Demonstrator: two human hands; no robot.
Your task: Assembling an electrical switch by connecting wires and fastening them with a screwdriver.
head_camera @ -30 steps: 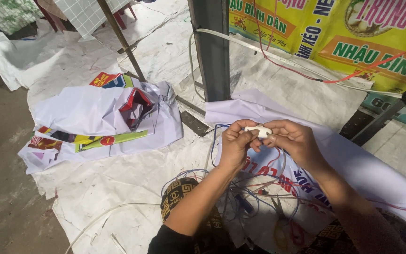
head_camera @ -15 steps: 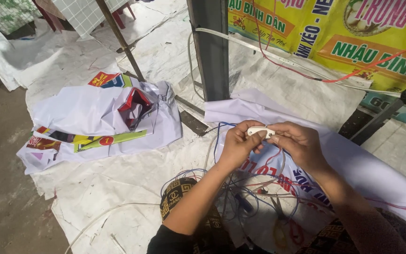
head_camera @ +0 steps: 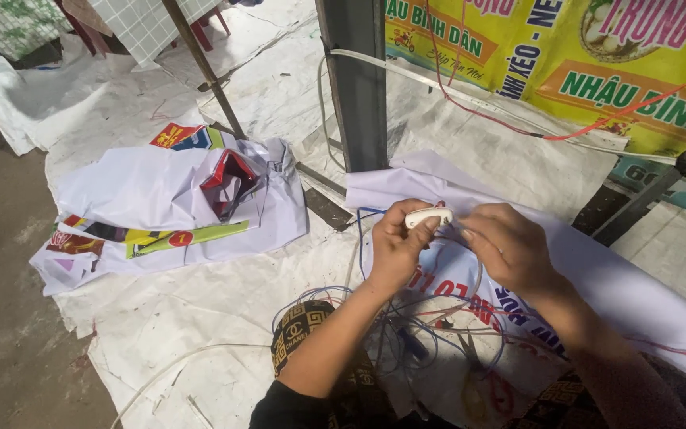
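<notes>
Two hands met over the sheet in front of you. Your left hand [head_camera: 397,250] had its fingers curled around a small white switch [head_camera: 428,216], thumb and fingertips pinching its left end. Your right hand [head_camera: 510,246] closed in from the right, fingertips bent toward the switch's right end; whether they actually touched it you could not tell from this view. The switch sat level between both hands, above a white banner [head_camera: 629,286] with red and blue lettering that ran off to the right. A white cable [head_camera: 476,280] looped down from the hands. Below your wrists, near you, lay a tangle of blue, white and red wires [head_camera: 406,334] on the banner, with pliers [head_camera: 470,345] among them. Just beyond your hands stood a dark metal post [head_camera: 356,79]. To the left, well apart from the hands, lay a crumpled pile of white printed sheets [head_camera: 160,199] with red, yellow and green patches. All of it rested on a wrinkled white tarp [head_camera: 200,318]. At the far right hung a yellow sign [head_camera: 565,48], with a red wire [head_camera: 597,119] crossing in front of it.
</notes>
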